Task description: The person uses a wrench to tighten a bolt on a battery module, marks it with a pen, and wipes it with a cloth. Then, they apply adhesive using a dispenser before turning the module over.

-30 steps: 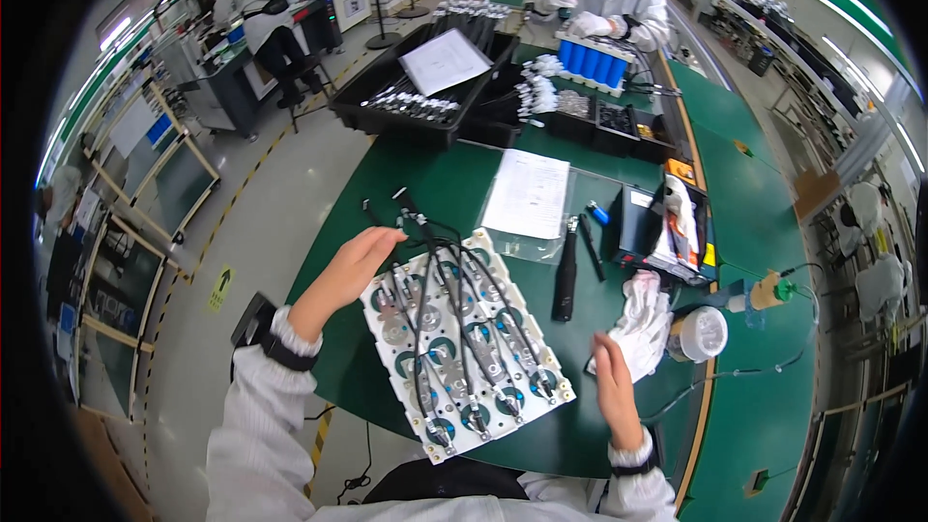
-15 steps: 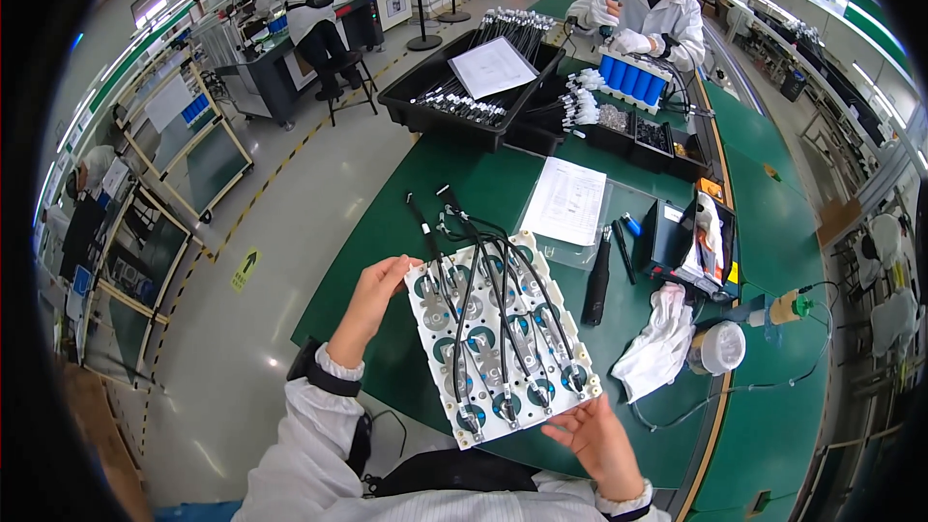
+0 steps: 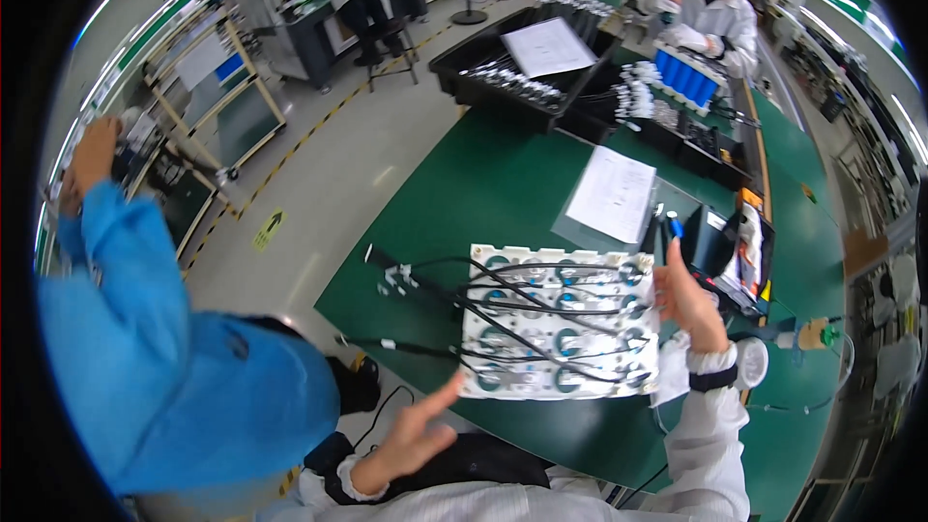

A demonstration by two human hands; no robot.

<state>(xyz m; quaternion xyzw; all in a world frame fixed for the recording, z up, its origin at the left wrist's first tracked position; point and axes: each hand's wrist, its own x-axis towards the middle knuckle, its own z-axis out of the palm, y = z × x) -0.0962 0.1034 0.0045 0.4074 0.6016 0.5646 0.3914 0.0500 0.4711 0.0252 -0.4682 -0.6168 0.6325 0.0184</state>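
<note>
A white battery module [image 3: 522,389] with round cell openings, metal tabs and several black cables [image 3: 541,309] across its top lies on the green table in front of me. The loose cable ends stick out past its left side. My left hand [image 3: 416,435] has its fingers apart, the index fingertip at the module's near left corner. My right hand [image 3: 691,302] is at the module's right edge, fingers against it and one digit stretched upward. Part of the right fingers is hidden by the edge.
Someone in a blue coat [image 3: 232,396] stands close on my left. Printed sheets [image 3: 612,195], a black box of supplies [image 3: 715,242] and a white jar [image 3: 752,363] lie beyond and right. Cable bins [image 3: 483,87] stand at the back, near a co-worker [image 3: 720,14] handling blue cells [image 3: 684,79].
The module has turned counter-clockwise, its loose cable ends now pointing left. My left hand moved nearer me, my right hand farther up. The person in blue has come into view.
</note>
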